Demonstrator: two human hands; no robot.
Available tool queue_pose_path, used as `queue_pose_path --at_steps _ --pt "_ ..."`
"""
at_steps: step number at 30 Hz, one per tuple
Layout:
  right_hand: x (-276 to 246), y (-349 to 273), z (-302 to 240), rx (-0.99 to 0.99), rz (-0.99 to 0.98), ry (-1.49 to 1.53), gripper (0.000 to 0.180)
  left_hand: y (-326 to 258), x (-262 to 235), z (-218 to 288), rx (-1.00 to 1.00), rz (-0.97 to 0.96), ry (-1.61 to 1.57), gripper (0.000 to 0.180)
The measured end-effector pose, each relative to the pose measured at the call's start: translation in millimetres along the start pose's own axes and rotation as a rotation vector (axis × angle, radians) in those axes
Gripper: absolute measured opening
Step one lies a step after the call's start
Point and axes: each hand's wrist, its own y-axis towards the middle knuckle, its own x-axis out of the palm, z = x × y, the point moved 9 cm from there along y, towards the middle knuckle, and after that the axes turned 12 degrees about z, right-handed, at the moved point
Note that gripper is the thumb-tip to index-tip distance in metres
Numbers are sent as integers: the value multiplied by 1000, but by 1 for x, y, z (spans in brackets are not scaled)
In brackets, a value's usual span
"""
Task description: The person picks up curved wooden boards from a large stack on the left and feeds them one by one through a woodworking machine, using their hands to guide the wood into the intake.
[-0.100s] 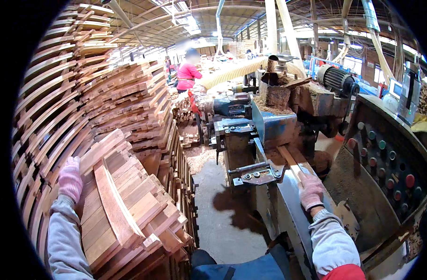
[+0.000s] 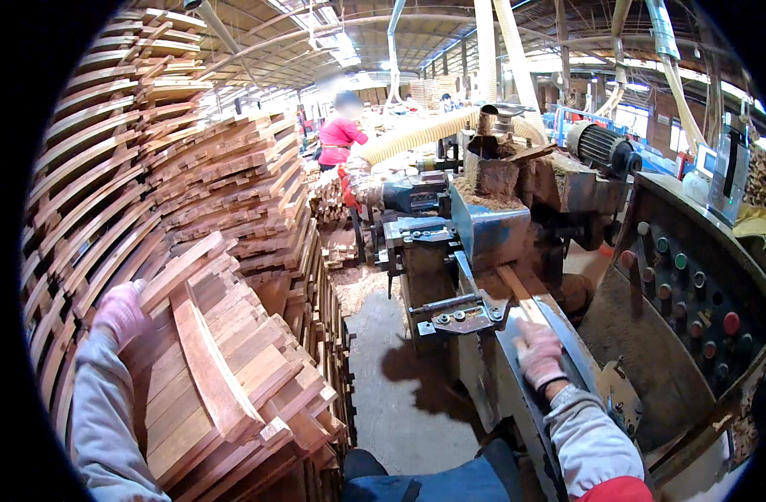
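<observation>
My left hand (image 2: 122,313), in a pale pink knit glove, is closed at the near-left end of a wooden slat (image 2: 180,269). That slat lies across the top of a stack of wooden pieces (image 2: 257,330). A slightly curved wooden piece (image 2: 205,368) rests lengthwise on the same stack. On the right, my right hand (image 2: 539,353), gloved alike and a little blurred, is closed over the near end of a narrow wooden strip (image 2: 519,291). The strip lies on the metal bed of a woodworking machine (image 2: 493,222), its far end running in under the blue, sawdust-covered housing.
Tall piles of curved wooden pieces (image 2: 98,167) rise on the left. A control panel (image 2: 693,293) with several coloured buttons stands at the right. A metal clamp bracket (image 2: 460,314) juts out beside the bed. Farther back is a person in pink (image 2: 339,138), near a ribbed hose (image 2: 416,138).
My right hand has shifted left and slightly nearer along the machine bed. My left hand has moved slightly left and turned at the slat's end. The stack has stayed in place.
</observation>
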Motion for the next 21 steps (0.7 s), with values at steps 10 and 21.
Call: queue_pose_path --at_steps 10,21 --pt "-153 69 -207 -160 11 629 52 -29 -156 157 450 -5 -137 41" --pt "-160 27 -220 87 -327 344 102 -142 -195 462 1346 644 -293 21"
